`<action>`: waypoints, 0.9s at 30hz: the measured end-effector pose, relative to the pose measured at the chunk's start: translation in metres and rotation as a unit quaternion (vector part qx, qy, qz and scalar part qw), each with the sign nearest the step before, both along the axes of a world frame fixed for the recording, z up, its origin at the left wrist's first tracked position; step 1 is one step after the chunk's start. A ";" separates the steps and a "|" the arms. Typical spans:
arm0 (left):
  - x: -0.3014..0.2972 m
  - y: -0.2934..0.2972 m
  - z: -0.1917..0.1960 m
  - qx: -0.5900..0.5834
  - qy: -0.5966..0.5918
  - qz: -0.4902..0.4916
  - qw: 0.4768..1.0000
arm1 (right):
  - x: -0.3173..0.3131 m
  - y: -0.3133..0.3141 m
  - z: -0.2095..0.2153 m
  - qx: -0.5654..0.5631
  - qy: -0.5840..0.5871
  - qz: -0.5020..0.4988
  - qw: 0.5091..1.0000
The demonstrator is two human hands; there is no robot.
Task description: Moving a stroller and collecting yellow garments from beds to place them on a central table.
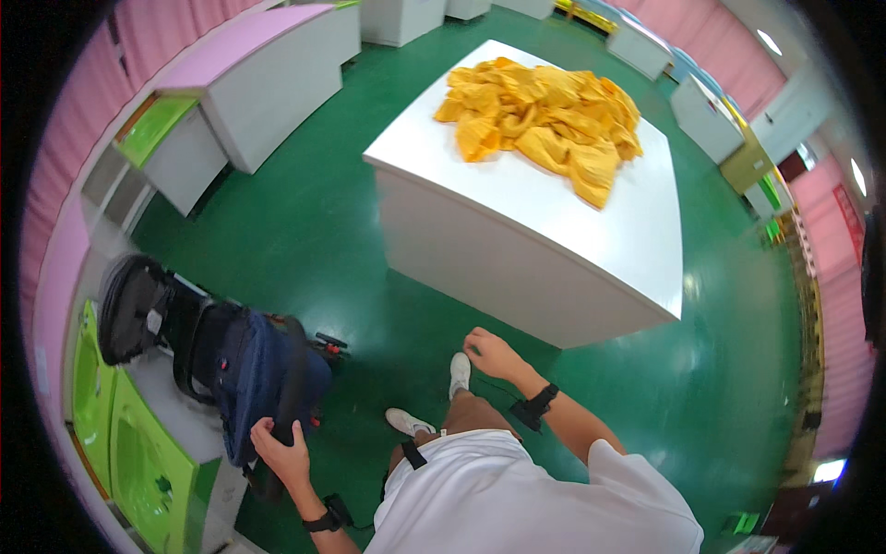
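From where I stand, the dark navy fabric baby stroller with a black frame [245, 369] is parked close on the person's left, so its curved black handlebar [293, 379] comes within easy reach. The left hand [284, 454] is at that bar, fingers and thumb parted rather than wrapped round it (whether skin meets bar, I can't tell). The right hand [492, 354] hangs loosely curled, with nothing visible in it; how far it is closed I can't make out. Beyond, a crumpled golden-yellow cloth heap [554, 115] sits well onto a white box-shaped table [443, 180], probably steady because it lies inside the edges.
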State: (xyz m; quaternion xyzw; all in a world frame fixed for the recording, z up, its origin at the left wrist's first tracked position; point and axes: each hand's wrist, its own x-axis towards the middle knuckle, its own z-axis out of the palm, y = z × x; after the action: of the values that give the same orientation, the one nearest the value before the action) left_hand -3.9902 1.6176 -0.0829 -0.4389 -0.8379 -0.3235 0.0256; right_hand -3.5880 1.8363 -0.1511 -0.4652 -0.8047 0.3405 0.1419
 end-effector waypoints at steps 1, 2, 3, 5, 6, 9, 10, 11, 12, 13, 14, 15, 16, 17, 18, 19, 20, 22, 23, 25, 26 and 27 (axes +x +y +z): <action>0.009 0.017 0.002 0.038 0.008 -0.039 0.998 | 0.019 -0.006 0.003 0.003 0.002 -0.017 1.000; 0.019 0.033 0.005 0.042 0.010 -0.055 0.998 | 0.038 -0.010 0.005 0.011 0.005 -0.045 0.999; 0.033 0.051 0.009 0.044 -0.023 -0.090 0.995 | 0.054 -0.015 0.008 0.020 0.007 -0.075 0.997; 0.063 0.081 0.015 0.036 -0.059 -0.144 0.987 | 0.079 -0.022 0.018 0.026 0.013 -0.112 0.993; 0.080 0.096 0.018 0.028 -0.077 -0.172 0.982 | 0.093 -0.025 0.023 0.028 0.016 -0.134 0.990; 0.135 0.135 0.027 0.020 -0.029 -0.254 0.967 | 0.130 -0.030 0.031 0.024 0.029 -0.161 0.986; 0.151 0.146 0.024 0.014 -0.032 -0.279 0.960 | 0.145 -0.032 0.033 0.030 0.033 -0.170 0.984; 0.172 0.154 0.026 -0.002 -0.062 -0.283 0.957 | 0.159 -0.033 0.035 0.026 0.042 -0.176 0.983; 0.193 0.161 0.028 -0.019 -0.090 -0.286 0.954 | 0.172 -0.035 0.037 0.022 0.052 -0.183 0.982; 0.207 0.172 0.018 -0.004 -0.066 -0.317 0.946 | 0.185 -0.035 0.041 0.034 0.064 -0.197 0.978; 0.224 0.181 0.016 -0.002 -0.038 -0.347 0.937 | 0.200 -0.032 0.041 0.039 0.066 -0.203 0.976; 0.242 0.189 0.016 -0.004 -0.033 -0.365 0.930 | 0.216 -0.031 0.040 0.047 0.065 -0.210 0.974; 0.259 0.196 0.015 -0.006 -0.029 -0.383 0.923 | 0.231 -0.030 0.039 0.056 0.064 -0.217 0.973; 0.275 0.203 0.013 -0.003 -0.027 -0.388 0.921 | 0.245 -0.030 0.038 0.060 0.064 -0.222 0.971; 0.289 0.207 0.012 -0.008 -0.037 -0.396 0.917 | 0.258 -0.032 0.038 0.064 0.063 -0.235 0.968; 0.302 0.212 0.011 -0.013 -0.046 -0.404 0.913 | 0.268 -0.032 0.037 0.068 0.062 -0.247 0.965; 0.313 0.217 0.012 -0.009 -0.045 -0.408 0.912 | 0.276 -0.032 0.036 0.072 0.063 -0.250 0.963; 0.339 0.228 0.013 -0.044 -0.064 -0.450 0.890 | 0.294 -0.032 0.040 0.057 0.035 -0.283 0.957; 0.349 0.230 0.011 -0.060 -0.077 -0.472 0.876 | 0.302 -0.034 0.041 0.062 0.035 -0.289 0.955; 0.371 0.238 0.009 -0.075 -0.100 -0.506 0.853 | 0.309 -0.044 0.042 0.046 0.060 -0.324 0.943; 0.383 0.242 0.007 -0.093 -0.124 -0.532 0.833 | 0.314 -0.047 0.042 0.050 0.060 -0.340 0.937; 0.390 0.248 -0.001 -0.104 -0.149 -0.538 0.823 | 0.316 -0.051 0.044 0.052 0.049 -0.345 0.936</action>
State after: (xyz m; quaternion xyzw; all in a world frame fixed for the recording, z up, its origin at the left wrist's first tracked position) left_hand -3.6002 1.8651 -0.0843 -0.7663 -0.4912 -0.2587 -0.3233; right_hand -3.2724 1.7856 -0.1071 -0.6892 -0.6032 0.2505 0.3138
